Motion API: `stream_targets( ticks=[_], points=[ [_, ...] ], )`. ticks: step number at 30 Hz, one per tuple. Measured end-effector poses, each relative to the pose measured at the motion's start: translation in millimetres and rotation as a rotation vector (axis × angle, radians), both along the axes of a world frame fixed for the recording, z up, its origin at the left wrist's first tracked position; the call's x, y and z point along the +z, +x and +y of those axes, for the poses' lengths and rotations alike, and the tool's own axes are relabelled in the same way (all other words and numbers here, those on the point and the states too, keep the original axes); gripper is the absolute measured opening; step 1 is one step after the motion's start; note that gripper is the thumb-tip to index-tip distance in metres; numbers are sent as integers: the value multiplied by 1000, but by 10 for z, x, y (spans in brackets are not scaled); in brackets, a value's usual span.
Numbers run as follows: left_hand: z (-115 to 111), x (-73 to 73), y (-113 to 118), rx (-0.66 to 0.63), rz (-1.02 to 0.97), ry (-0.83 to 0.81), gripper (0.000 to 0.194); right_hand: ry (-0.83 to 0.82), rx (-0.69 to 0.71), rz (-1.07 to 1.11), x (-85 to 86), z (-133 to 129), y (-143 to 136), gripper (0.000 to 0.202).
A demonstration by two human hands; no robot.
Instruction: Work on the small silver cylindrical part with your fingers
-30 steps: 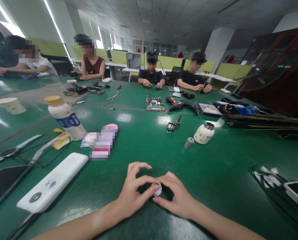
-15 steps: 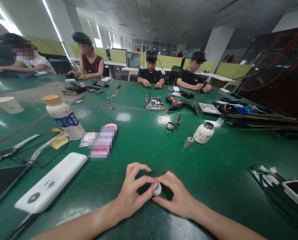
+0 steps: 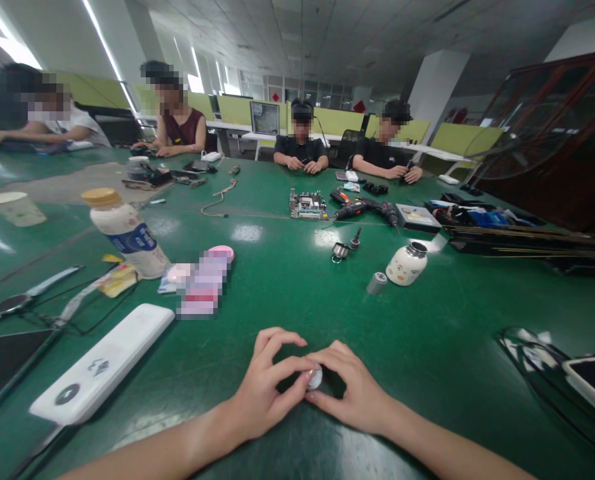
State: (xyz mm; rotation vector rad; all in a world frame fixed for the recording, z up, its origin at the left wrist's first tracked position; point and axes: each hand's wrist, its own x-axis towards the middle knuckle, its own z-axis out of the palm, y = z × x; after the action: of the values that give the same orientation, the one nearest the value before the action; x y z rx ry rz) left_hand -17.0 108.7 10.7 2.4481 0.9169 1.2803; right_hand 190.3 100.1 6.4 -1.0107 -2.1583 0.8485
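A small round piece [image 3: 316,377] with a whitish top is held between my hands just above or on the green table; its sides are mostly hidden by fingers. My left hand [image 3: 270,383] pinches at its left edge with thumb and index finger, the other fingers curled above. From the right, my right hand [image 3: 357,390] curves thumb and fingers around the same piece. Farther off stand a small grey metal cylinder [image 3: 377,283] and a cream-coloured bottle [image 3: 406,265] with printed faces and an open neck. Behind them lie a steel cup-like part with a ring [image 3: 340,251] and a dark-tipped metal part [image 3: 356,239].
To the left are a white elongated device [image 3: 104,363], a drink bottle [image 3: 127,233], a watch [image 3: 14,303] and a paper cup [image 3: 14,209]. A circuit board [image 3: 308,205] and power drills [image 3: 364,210] lie ahead. Cables [image 3: 537,373] sit at right. Several people work across the table.
My left thumb and index fingertip have shifted slightly on the small round piece. My right hand stays nearly in place. Across the table, a person's hands have moved a little.
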Motion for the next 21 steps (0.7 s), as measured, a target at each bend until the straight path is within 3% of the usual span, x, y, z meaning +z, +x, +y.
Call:
stream_targets(
  ticks=[12,14,18,21],
  points=[
    [27,-41,-4,-116,132,-196,49,38,-8,8,-25,1,-9,25],
    [26,-42,1,-85,89,-242,45,27,-9,-4,-24,0,-7,26],
    [35,-14,20,8,-44,-268,12,8,-12,-3,-8,5,-5,33],
    [35,15,29,-8,-78,-234,12,1,-10,-6,7,4,-9,32]
  ],
)
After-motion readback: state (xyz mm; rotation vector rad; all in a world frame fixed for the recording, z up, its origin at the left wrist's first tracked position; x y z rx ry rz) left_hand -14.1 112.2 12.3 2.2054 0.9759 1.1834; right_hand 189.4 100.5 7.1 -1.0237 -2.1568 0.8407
